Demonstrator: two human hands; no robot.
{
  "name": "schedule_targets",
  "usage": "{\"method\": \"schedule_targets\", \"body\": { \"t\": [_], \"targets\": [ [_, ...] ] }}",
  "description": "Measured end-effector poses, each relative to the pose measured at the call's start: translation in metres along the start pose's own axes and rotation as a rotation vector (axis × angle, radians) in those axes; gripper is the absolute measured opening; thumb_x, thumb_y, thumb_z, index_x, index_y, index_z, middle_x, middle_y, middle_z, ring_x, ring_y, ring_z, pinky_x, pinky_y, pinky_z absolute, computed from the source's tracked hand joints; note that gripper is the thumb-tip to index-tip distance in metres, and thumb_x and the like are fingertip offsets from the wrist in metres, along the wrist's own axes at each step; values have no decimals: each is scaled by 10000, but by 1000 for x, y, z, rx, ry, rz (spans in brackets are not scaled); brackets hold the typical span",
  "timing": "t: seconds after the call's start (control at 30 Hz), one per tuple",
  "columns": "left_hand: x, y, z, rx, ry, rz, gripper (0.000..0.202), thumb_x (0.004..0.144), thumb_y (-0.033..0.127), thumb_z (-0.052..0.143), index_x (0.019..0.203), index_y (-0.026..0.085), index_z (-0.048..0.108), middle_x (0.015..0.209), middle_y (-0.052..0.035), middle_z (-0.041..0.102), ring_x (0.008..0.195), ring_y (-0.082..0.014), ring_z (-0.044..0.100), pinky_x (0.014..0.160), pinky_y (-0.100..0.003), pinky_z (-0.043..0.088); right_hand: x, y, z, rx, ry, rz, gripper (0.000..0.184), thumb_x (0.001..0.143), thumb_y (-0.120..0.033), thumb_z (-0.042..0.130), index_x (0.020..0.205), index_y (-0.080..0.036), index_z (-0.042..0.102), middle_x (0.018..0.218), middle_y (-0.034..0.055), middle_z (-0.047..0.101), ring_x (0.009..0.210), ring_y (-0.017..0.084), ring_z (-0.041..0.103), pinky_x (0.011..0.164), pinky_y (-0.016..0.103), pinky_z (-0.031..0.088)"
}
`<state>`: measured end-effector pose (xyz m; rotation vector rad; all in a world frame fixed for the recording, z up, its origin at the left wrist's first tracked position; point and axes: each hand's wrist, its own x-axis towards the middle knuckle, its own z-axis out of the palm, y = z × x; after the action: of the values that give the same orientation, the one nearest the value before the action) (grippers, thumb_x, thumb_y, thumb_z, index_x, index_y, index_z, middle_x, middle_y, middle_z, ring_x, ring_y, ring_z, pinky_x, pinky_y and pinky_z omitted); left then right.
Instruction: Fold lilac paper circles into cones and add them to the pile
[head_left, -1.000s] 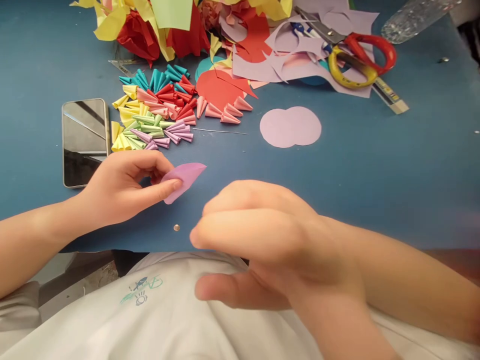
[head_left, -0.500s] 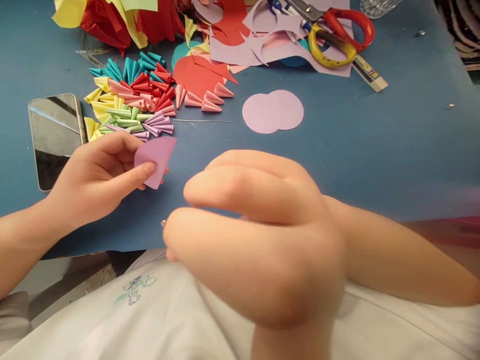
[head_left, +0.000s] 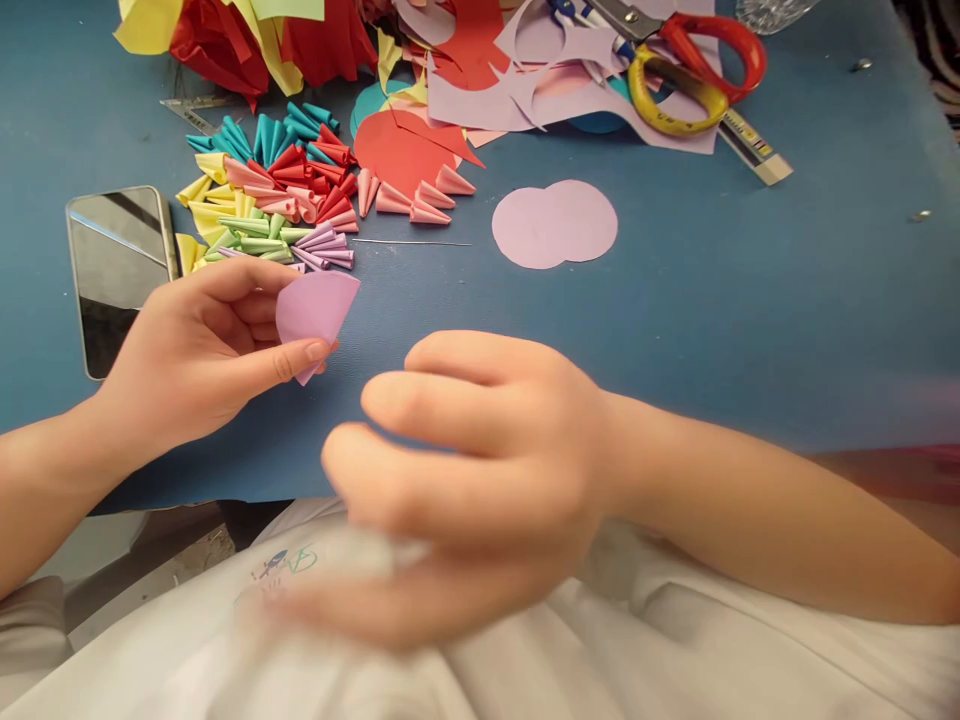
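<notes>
My left hand (head_left: pixel 199 350) pinches a folded lilac paper piece (head_left: pixel 315 306) between thumb and fingers, just above the blue table (head_left: pixel 750 300). My right hand (head_left: pixel 465 480) hovers close to the camera over the table's near edge and my white shirt (head_left: pixel 300 640). Its fingers are curled loosely and its lower fingers are smeared by motion against the shirt. Nothing shows in it. Behind my left hand lies a heap of small rolled paper cones (head_left: pixel 277 200) in several colours.
A phone (head_left: pixel 120 275) lies face up at the left. Two overlapping lilac paper circles (head_left: pixel 555 224) and a thin needle (head_left: pixel 411 242) lie mid-table. Paper scraps (head_left: pixel 480 80), red-and-yellow scissors (head_left: pixel 690 65) and a ruler (head_left: pixel 754 150) crowd the far edge.
My left hand turned the lilac piece up from lying flat and drew it slightly left. My right hand rose toward the camera, then dropped back toward my shirt.
</notes>
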<state>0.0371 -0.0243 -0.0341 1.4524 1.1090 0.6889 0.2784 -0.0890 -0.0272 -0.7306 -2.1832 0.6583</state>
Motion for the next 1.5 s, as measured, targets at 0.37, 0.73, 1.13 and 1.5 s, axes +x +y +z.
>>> {"method": "schedule_targets", "body": {
  "t": [0.37,0.73,1.13,1.5],
  "targets": [
    [-9,-3,13,96,-17,115,367,812,344,970,1037,212,711,931,-11,792,743,-171,777,733,-301,701,9,46,26,347,226,481,407,909,-508,868,734,-195,676,677,-21,647,612,117,552,563,272,465],
    [-9,-3,13,172,-80,152,192,916,272,808,1067,166,757,942,-46,785,786,-163,729,704,-268,656,7,44,27,492,240,520,315,929,-392,871,719,-194,747,662,-4,710,556,133,663,551,277,558],
    [-7,-4,10,8,-116,87,218,916,291,842,1022,143,720,858,-22,727,720,-129,686,659,-234,621,5,46,26,456,294,412,255,1011,-263,741,762,-208,734,737,8,706,659,128,661,609,264,573],
    [-6,-5,11,39,-164,92,162,900,280,855,998,165,796,888,-32,792,765,-152,694,685,-260,599,5,47,21,380,224,206,316,1039,-167,674,726,-210,697,666,-1,707,639,129,658,618,272,539]
  ]
}}
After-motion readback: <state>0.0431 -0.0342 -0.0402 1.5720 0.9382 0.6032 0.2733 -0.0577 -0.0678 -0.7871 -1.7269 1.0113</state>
